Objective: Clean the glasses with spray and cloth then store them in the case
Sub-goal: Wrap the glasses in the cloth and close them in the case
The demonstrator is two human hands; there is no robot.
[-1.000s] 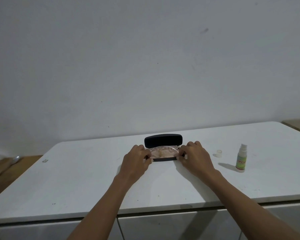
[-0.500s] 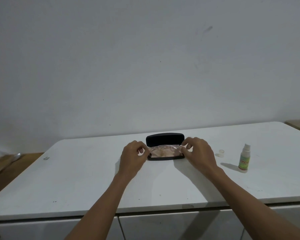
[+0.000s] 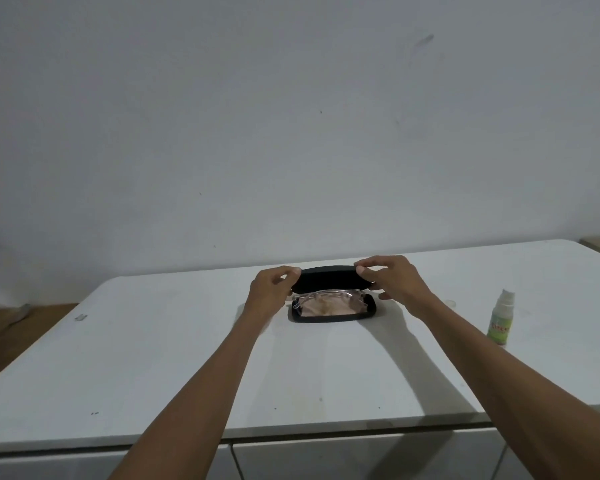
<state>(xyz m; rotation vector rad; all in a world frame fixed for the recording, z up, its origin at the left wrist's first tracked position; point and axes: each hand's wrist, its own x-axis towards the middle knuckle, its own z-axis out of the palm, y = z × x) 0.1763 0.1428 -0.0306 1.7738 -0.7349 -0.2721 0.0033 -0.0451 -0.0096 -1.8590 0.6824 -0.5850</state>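
- A second ago both your hands were low, at the two ends of the case's base, settling the contents in. Now they have risen to the lid (image 3: pixel 328 278), one at each end.
- Your left hand (image 3: pixel 270 292) pinches the lid's left end, thumb under and fingers curled over the top edge; your right hand (image 3: pixel 392 278) does the same at the right end. Both are clamped on the lid, not on the glasses.
- The glasses (image 3: pixel 321 296) lie just below and between your hands, inside the open case base (image 3: pixel 333 318), resting on a pale pinkish cloth (image 3: pixel 329 307) that lines or fills the tray. The clear frame is hard to make out; whether one temple rides above the rim I cannot tell.
- The shift from base to lid suggests loading is over and closing is the step in hand, which would put the task near its end.
- Bring the lid down evenly from both ends. If cloth or frame pokes over the rim it could be nipped, so check the near edge as it shuts.
- The spray bottle (image 3: pixel 500 318) stands well off to the right of your right hand, its small cap (image 3: pixel 450 302) lying loose between the two on the white tabletop (image 3: pixel 153 358).
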